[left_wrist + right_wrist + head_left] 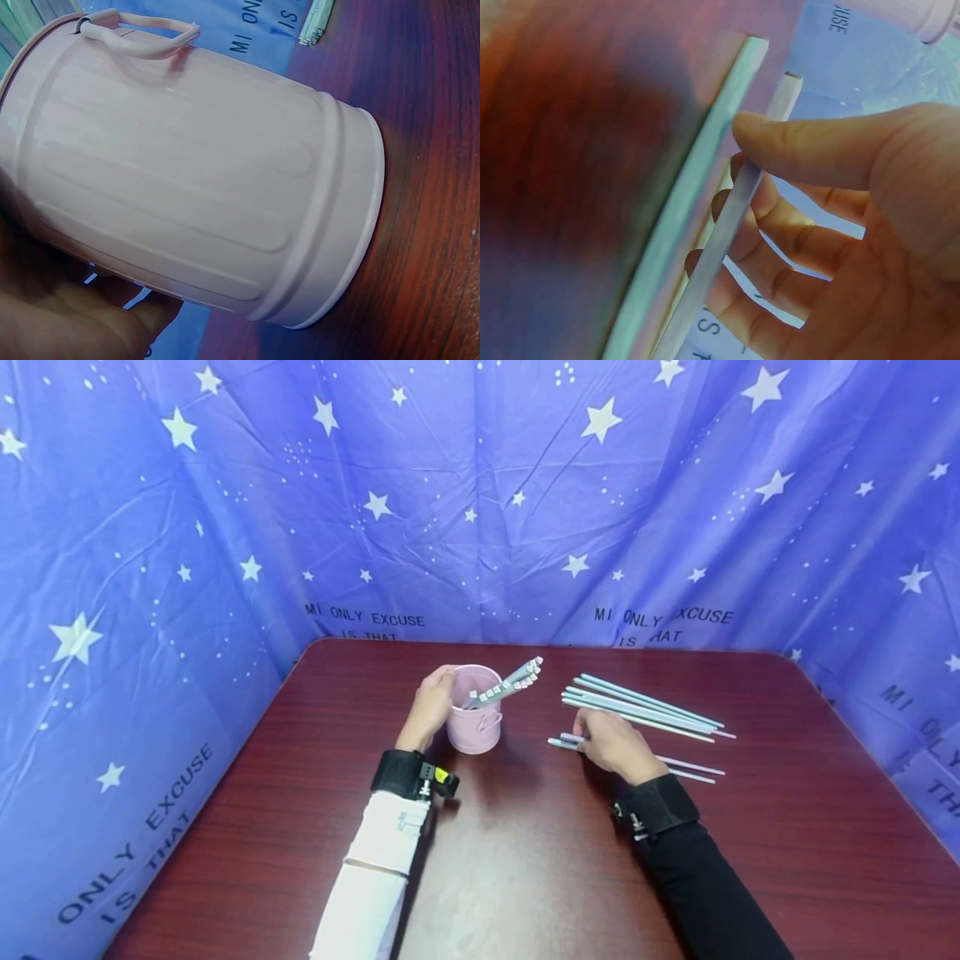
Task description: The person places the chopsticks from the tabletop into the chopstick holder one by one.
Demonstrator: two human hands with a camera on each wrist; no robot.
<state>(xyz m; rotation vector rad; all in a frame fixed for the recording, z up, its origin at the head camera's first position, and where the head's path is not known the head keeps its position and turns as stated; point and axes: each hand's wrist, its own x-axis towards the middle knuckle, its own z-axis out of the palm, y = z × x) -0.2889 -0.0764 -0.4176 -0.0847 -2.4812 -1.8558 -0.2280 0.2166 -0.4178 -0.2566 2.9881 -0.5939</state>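
My left hand (431,703) grips the side of a pink bucket (475,733) near its rim. The bucket stands upright, a small loop handle (139,45) on its wall. Several thin pale sticks (504,689) lean out of it to the right, square white ends up. On the right, my right hand (613,745) pinches a slim pale purple stick (709,262) between thumb and fingers. Close alongside lies a light green-blue stick (681,202), parallel to it. The fingertips are low over the table, and the hand hides the middle of both sticks in the head view.
Beyond the right hand, a loose fan of several pastel sticks (637,703) lies on the dark red wooden table (495,860). A blue curtain (480,527) with white stars hangs behind the table and along its sides.
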